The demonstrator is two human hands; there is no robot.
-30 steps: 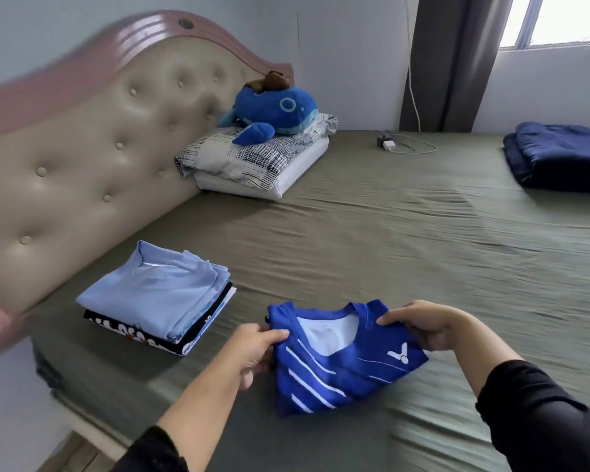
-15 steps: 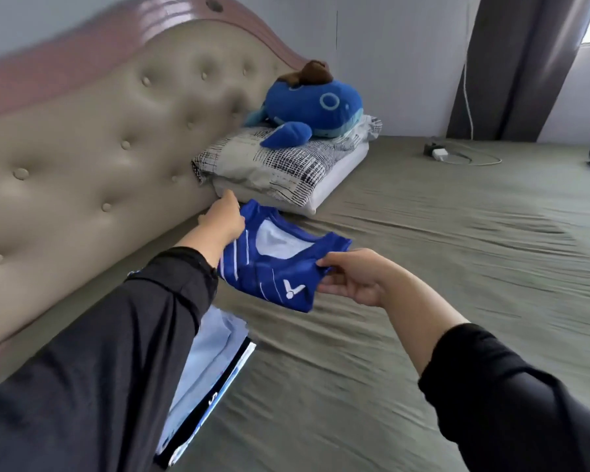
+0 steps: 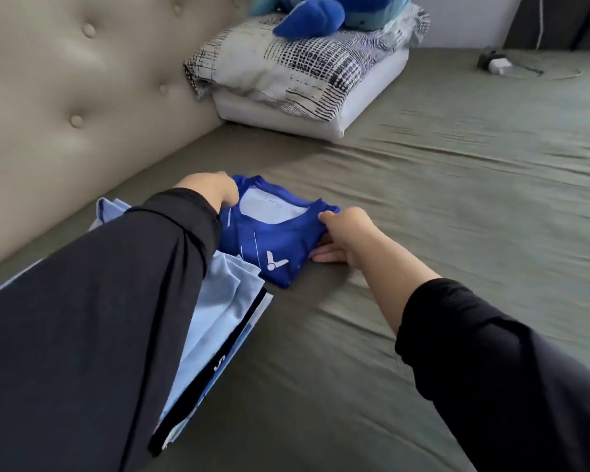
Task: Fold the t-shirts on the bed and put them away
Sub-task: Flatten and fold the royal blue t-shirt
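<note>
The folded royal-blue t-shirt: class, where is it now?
In the head view, the royal-blue t-shirt lies centre-left on the bed sheet, beside the light-blue stack, held between both hands.

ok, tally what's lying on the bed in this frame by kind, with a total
Folded royal-blue shirt, held by the left hand and the right hand: 1
Stack of folded shirts (layer count unclear, partly behind the sleeve): 1
Pillows, patterned on white: 2
Blue plush toy: 1
Charger with cable: 1
Total: 6
</note>
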